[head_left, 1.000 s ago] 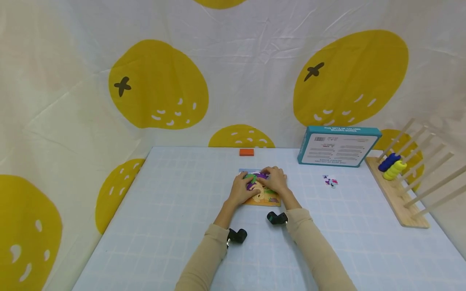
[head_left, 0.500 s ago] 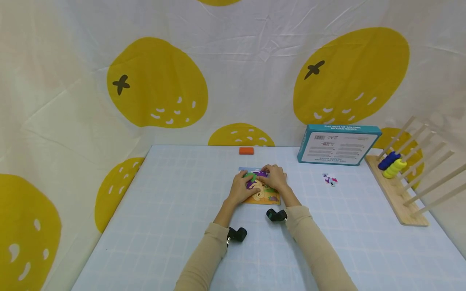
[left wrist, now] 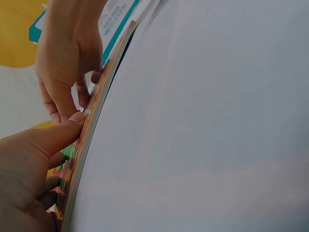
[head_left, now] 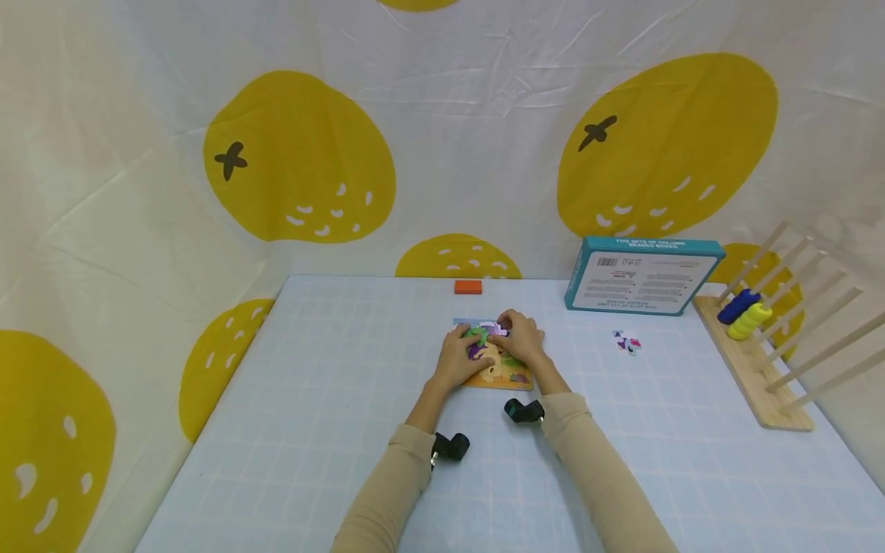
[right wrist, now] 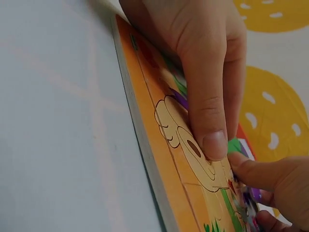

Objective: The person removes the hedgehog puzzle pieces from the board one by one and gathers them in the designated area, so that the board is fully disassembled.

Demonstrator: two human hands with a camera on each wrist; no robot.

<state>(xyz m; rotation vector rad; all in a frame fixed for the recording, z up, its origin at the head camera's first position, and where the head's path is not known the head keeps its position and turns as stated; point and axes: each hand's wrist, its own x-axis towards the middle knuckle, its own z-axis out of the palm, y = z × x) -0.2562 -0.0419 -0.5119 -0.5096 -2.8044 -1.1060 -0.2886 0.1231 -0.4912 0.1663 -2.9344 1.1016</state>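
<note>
A jigsaw puzzle board [head_left: 513, 379] with a cartoon picture lies mid-table under both hands. My left hand [head_left: 458, 359] rests on its left part; in the right wrist view its thumb [right wrist: 214, 145] presses on the cream-coloured figure. Near the board's top edge, my right hand [head_left: 522, 338] pinches a puzzle piece [head_left: 493, 329] with purple and white on it. In the right wrist view, purple shows beside the right fingers [right wrist: 265, 195], which cover much of it. A green patch [head_left: 478, 333] of the picture shows by the left fingertips.
Several loose puzzle pieces [head_left: 627, 343] lie right of the board. Behind them stands a teal-edged box [head_left: 643, 276]. A wooden peg rack [head_left: 754, 369] with blue and yellow beads is at the far right. An orange block [head_left: 468, 287] sits near the table's back edge.
At the right fingertips, the piece that looked purple now shows a whitish, shiny face. The right hand has shifted slightly; the left hand stays in place.
</note>
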